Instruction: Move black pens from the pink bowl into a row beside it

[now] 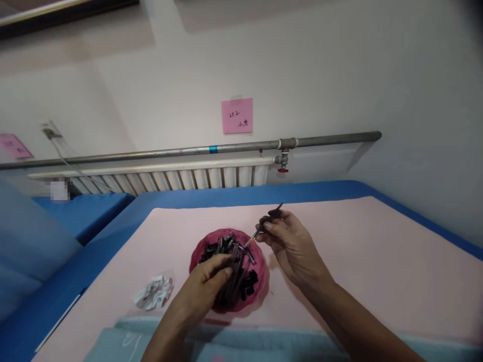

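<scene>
A pink scalloped bowl [260, 289] holds many dark, see-through pen barrels [236, 286] and short black caps [249, 281]. My left hand [209, 276] reaches over the bowl's left side, thumb and fingers closed around a dark pen barrel [237, 251] that they partly hide. Just beyond the bowl's right rim, my right hand [292, 244] pinches a slim pen refill [258, 231], its pale tip slanting down toward the barrel. Small black pieces [272, 215] also show between the right fingers; their exact kind is unclear.
Crumpled white paper [155, 292] lies left of the bowl on the pink table sheet [339, 251]. Light blue cloth [226, 342] runs along the near edge. Behind the blue table edge [302, 190] are a radiator [204, 177] and a pipe with a red valve [283, 170].
</scene>
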`<state>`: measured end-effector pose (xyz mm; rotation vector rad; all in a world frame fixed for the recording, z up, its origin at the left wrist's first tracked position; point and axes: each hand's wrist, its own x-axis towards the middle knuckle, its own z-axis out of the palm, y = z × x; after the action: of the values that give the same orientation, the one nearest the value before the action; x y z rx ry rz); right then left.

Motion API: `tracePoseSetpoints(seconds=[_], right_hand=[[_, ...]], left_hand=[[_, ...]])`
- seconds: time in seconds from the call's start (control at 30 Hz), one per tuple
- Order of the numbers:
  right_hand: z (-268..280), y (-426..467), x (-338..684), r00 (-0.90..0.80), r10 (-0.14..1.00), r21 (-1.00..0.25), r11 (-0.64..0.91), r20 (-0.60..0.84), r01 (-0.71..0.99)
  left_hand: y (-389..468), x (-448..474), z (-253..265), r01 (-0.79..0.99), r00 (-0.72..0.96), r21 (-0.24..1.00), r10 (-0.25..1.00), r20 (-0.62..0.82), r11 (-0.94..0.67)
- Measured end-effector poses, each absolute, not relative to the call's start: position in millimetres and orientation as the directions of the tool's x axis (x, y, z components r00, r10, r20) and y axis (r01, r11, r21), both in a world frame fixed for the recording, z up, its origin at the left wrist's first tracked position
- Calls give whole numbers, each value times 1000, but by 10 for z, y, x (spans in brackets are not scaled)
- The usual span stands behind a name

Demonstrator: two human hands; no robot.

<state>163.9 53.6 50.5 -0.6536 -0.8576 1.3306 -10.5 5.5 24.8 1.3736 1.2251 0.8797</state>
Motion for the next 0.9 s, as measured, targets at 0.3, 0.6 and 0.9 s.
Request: tracePoseSetpoints(seconds=[0.3, 0.6, 0.9], right_hand=[[495, 512, 1625, 6, 984, -815, 151, 178, -560], [498, 501, 1616, -1, 980, -822, 165, 198, -545], [480, 514, 1652, -39, 967, -854, 204, 252, -478]], left_hand=[[62, -104, 206, 225, 224, 974, 972, -75, 24], [70, -94, 221, 270, 224, 963, 972, -66, 4], [63, -105, 210, 297, 242, 955, 969, -51, -24]])
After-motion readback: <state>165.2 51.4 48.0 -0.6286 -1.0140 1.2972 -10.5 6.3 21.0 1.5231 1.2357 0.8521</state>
